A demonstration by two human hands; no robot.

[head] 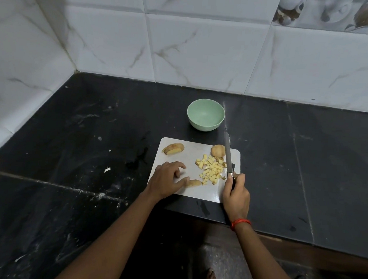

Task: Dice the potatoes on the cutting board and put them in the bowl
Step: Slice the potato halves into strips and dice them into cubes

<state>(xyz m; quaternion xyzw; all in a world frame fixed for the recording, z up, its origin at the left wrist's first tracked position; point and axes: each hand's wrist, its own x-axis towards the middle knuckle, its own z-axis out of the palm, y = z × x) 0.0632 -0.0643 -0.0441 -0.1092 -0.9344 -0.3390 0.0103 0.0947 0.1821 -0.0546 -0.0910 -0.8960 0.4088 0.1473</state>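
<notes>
The right hand grips the knife. Its long blade points away, toward the green bowl. The left hand rests loose on the cutting board, thumb touching a potato piece lying sideways beside the little potato cubes.

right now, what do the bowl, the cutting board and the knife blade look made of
Bowl: probably plastic or melamine, matte mint green, evenly coloured. Cutting board: likely plastic, thin, white, glossy glare near its front edge. Knife blade: metal, grey sheen.
</notes>
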